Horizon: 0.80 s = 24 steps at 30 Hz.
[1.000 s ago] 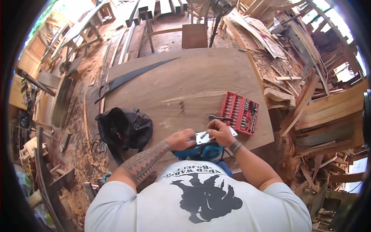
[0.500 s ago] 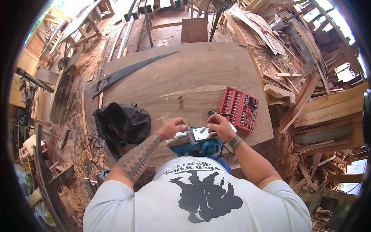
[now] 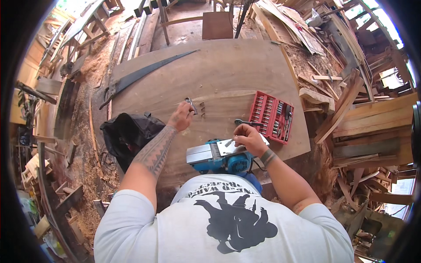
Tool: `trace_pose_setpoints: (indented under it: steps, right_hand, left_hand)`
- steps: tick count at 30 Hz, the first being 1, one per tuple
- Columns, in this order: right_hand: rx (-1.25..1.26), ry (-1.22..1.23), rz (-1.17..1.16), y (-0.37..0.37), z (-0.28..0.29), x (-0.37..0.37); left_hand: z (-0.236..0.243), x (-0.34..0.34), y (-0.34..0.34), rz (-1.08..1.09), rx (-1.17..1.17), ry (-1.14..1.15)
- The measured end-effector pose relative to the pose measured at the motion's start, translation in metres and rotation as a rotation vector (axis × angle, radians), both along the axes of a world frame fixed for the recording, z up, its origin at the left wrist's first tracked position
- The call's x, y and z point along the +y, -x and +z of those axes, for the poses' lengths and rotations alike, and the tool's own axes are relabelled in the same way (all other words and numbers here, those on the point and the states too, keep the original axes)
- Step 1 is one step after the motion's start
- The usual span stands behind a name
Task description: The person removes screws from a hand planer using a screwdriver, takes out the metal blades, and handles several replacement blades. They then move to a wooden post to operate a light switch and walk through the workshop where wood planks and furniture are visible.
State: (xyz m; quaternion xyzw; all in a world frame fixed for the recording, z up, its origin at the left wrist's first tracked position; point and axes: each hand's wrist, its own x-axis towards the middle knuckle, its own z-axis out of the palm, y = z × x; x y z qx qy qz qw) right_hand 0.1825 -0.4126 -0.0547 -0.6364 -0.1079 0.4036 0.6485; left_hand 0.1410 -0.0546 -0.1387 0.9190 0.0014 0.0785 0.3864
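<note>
A blue electric planer [image 3: 201, 154] lies in front of me with its metal sole facing up. My left hand [image 3: 180, 117] is off the planer, over the board, closed on a small dark metal piece [image 3: 191, 104]. Just right of that piece, several small bolts [image 3: 202, 109] lie in a short row. Above the planer's right end, my right hand [image 3: 250, 138] pinches a small, slim metal tool [image 3: 229, 143], perhaps a bit or socket; its exact kind is too small to make out. A ratchet handle [image 3: 248, 122] rests just beyond my right hand.
A red socket set case [image 3: 256, 105] lies open at the right of the wooden board [image 3: 149, 70]. On the left are a black bag [image 3: 131, 136] and, farther off, a handsaw [image 3: 144, 78]. Timber offcuts [image 3: 368, 114] and shavings surround the board.
My left hand has gone from the planer's sole forward and left, carrying the dark metal piece to beside the bolts. My right hand has stayed at the planer with its small tool.
</note>
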Motion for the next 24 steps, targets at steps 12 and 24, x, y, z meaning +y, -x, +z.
trace_pose_setpoints:
  steps: [12,24]
  right_hand:
    - [0.032,-0.005,0.010,-0.001,-0.005,0.001]
    - [0.044,0.001,-0.018,-0.002,-0.005,-0.001]
  left_hand:
    - [-0.035,0.006,0.007,-0.123,0.143,-0.115]
    - [0.092,-0.087,0.022,-0.592,0.637,0.005]
